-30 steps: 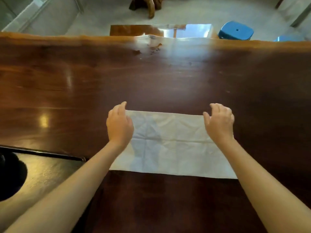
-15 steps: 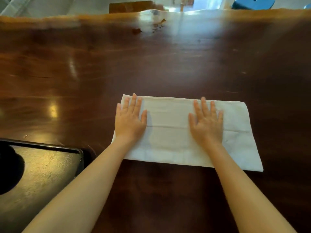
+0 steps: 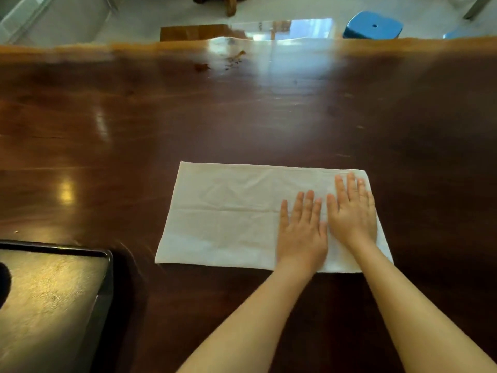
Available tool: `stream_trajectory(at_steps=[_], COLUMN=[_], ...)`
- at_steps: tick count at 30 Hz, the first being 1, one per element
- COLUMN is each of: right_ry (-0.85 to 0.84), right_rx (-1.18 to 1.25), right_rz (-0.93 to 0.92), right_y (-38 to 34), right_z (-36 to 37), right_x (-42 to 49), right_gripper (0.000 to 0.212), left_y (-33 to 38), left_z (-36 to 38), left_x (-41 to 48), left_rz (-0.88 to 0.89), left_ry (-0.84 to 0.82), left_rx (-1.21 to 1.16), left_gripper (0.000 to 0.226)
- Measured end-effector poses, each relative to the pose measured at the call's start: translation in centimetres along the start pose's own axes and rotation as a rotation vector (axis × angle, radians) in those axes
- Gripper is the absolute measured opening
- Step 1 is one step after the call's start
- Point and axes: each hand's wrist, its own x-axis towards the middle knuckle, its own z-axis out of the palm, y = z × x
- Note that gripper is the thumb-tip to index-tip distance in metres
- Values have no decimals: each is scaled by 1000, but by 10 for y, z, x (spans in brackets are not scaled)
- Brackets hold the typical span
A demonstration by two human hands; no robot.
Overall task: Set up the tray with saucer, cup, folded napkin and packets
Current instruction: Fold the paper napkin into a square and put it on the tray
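A white cloth napkin (image 3: 228, 214), folded into a long rectangle with a crease along its middle, lies flat on the dark wooden table (image 3: 188, 117). My left hand (image 3: 302, 232) and my right hand (image 3: 352, 214) press flat on its right half, side by side, fingers spread and pointing away from me. Neither hand grips anything. A dark tray (image 3: 106, 281) sits at the lower left, partly out of frame. No saucer, cup or packets are in view.
A dark round shape (image 3: 4, 284) shows at the left edge, over the tray. Beyond the table's far edge stand a blue stool (image 3: 372, 25) and a low glossy table (image 3: 242, 29) on a pale floor.
Both hands first folded the napkin's far edge toward me, then pressed it flat. They have since slid to the right, and now lie together on the right half.
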Motion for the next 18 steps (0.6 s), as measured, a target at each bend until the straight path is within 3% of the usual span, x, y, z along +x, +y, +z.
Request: stream_trajectory(at_steps=[13,18], right_ry=[-9,-67], right_rx=[35,57], right_rz=[1,-85], right_y=[2,7], right_z=[-2,-6], right_x=[-1,-5], right_gripper=[57,54], left_y=[-169,-195], left_z=[-52,-60], left_x=[-40,-55], left_rz=[-238,-203], left_ry=[54,44], left_rx=[97,83], left_gripper=[65,65])
